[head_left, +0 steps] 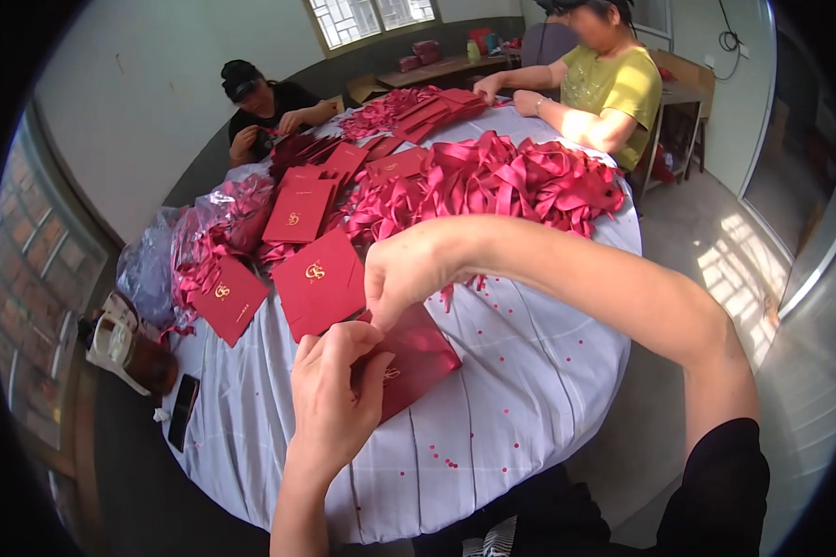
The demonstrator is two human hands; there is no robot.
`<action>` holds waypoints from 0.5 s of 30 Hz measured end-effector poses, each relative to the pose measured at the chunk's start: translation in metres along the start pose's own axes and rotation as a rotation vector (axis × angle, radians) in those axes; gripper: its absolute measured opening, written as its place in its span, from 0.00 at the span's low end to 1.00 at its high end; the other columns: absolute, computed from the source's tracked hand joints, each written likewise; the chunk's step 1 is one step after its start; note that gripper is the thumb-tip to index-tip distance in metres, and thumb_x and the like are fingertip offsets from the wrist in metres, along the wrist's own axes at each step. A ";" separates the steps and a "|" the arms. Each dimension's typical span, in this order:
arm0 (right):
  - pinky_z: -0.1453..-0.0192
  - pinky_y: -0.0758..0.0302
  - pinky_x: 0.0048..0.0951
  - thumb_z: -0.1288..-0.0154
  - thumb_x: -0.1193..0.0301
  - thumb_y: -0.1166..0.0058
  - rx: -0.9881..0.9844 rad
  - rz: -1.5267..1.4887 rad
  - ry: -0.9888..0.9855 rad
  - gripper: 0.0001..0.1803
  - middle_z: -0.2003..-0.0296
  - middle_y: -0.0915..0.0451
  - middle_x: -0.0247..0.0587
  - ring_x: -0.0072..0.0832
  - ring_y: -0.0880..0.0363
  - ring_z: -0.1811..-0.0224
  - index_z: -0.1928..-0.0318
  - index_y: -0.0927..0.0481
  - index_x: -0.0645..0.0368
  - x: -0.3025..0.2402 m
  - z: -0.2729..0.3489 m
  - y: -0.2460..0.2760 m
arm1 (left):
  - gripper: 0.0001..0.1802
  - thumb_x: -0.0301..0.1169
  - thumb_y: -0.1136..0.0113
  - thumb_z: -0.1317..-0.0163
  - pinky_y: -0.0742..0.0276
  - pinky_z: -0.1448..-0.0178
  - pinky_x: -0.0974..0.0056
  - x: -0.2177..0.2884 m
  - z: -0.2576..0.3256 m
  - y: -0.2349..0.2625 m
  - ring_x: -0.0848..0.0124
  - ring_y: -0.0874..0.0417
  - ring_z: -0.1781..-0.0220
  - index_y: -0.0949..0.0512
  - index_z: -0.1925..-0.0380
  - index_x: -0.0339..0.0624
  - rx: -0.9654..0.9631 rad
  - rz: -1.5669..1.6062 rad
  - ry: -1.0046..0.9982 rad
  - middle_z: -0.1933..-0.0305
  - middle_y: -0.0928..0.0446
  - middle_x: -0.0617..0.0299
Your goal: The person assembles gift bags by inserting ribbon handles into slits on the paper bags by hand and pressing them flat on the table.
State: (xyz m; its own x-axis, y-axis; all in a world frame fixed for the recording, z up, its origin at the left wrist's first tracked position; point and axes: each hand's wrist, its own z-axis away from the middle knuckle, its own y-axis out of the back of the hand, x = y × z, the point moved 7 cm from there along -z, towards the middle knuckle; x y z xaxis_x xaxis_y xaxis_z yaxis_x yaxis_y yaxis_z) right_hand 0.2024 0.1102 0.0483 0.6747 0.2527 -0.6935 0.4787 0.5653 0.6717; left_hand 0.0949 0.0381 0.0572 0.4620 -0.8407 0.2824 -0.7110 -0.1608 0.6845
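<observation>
My left hand grips the upper left part of a flat red paper piece with a gold emblem; whether it is a bag or a folded card I cannot tell. Reaching across from the right, my right hand pinches at the top edge of the same piece, its fingertips close to the left ones. Whatever lies between those fingertips is hidden. Just beyond my hands rests another red paper piece, and one more lies to its left.
Beyond are a heap of red ribbons, stacked red pieces and a clear plastic bag. Small red dots dot the white tablecloth. A phone lies at the left edge. Two people work across the table.
</observation>
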 end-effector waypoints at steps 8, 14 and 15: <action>0.53 0.26 0.31 0.46 0.70 0.46 0.403 -0.199 0.294 0.12 0.65 0.19 0.50 0.31 0.20 0.60 0.79 0.23 0.67 0.013 0.008 -0.015 | 0.13 0.18 0.36 0.52 0.34 0.62 0.64 -0.002 0.000 0.002 0.65 0.22 0.72 0.27 0.66 0.38 -0.026 -0.024 0.061 0.70 0.19 0.61; 0.62 0.27 0.19 0.32 0.72 0.50 0.583 -0.702 0.460 0.09 0.67 0.21 0.34 0.17 0.24 0.66 0.59 0.23 0.67 0.011 0.019 0.010 | 0.12 0.17 0.37 0.52 0.35 0.61 0.65 0.003 0.003 0.001 0.66 0.22 0.70 0.26 0.68 0.38 -0.058 -0.041 0.057 0.70 0.20 0.62; 0.63 0.27 0.19 0.32 0.72 0.50 0.604 -0.696 0.470 0.10 0.68 0.21 0.34 0.16 0.24 0.67 0.58 0.24 0.68 0.013 0.017 0.014 | 0.12 0.17 0.37 0.52 0.35 0.61 0.65 -0.002 0.003 0.001 0.66 0.23 0.71 0.26 0.68 0.39 -0.038 -0.024 0.089 0.71 0.20 0.62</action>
State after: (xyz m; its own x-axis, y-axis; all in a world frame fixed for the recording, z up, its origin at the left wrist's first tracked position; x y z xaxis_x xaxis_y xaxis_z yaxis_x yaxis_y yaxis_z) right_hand 0.2275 0.1077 0.0528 -0.0851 0.3755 -0.9229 0.9687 0.2479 0.0115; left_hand 0.0918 0.0382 0.0553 0.5247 -0.7875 0.3233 -0.6798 -0.1591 0.7159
